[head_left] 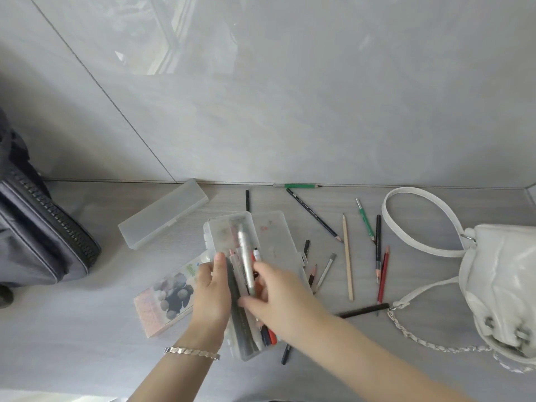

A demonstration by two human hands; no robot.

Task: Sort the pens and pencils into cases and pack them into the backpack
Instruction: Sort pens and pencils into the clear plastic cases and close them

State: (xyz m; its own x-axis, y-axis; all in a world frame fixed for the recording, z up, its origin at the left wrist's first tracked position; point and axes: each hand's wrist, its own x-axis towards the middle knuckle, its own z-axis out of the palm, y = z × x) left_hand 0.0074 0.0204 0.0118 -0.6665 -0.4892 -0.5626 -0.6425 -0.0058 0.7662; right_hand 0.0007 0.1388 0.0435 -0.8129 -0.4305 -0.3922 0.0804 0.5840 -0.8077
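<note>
grey surface (87,338), clear case (224,229) in left hand (211,288), right hand (280,295) seemingly among pens (246,256)

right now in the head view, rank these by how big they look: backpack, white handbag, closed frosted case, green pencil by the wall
1. backpack and white handbag: about alike, and both are cut off by the frame edge, so not ranked
2. closed frosted case
3. green pencil, the smallest
</note>
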